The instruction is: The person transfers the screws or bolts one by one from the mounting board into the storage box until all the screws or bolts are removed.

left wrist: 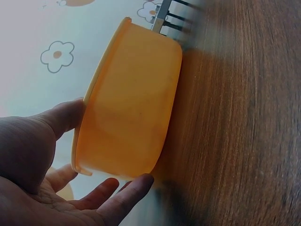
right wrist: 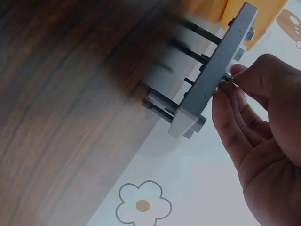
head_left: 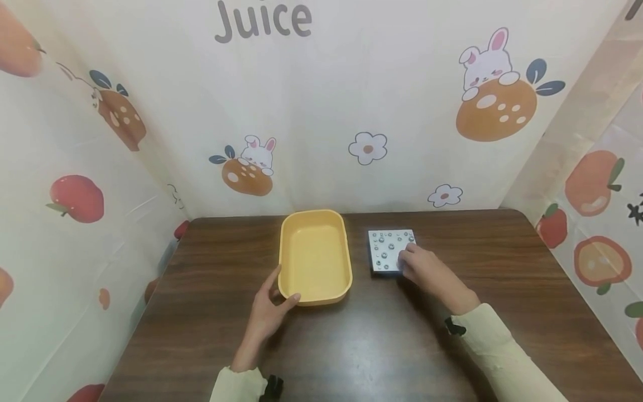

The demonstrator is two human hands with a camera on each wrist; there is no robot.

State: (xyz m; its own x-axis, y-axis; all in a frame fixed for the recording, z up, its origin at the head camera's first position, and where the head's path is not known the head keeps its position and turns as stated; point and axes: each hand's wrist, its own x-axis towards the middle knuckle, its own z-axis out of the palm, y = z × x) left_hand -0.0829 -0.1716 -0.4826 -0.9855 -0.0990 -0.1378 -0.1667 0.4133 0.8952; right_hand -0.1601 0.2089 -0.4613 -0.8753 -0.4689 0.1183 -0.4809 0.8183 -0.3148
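My left hand (head_left: 268, 310) grips the near left corner of a yellow plastic tray (head_left: 316, 257). In the left wrist view, the thumb touches the tray's rim and the other fingers lie around its side. To the right of the tray is a square metal plate (right wrist: 221, 61) with several bolts and screws through it, raised off the table on dark legs. At the plate's right side, my right hand (head_left: 424, 271) pinches a small dark screw (right wrist: 228, 78) between thumb and fingers. The screw is at the plate's top face; the fingers partly hide it.
A brown wood-grain table (head_left: 351, 346) carries the tray and the plate. A pale curtain (head_left: 321, 111) printed with fruit, rabbits and flowers stands behind the table and along both sides. The plate stands a short gap from the tray.
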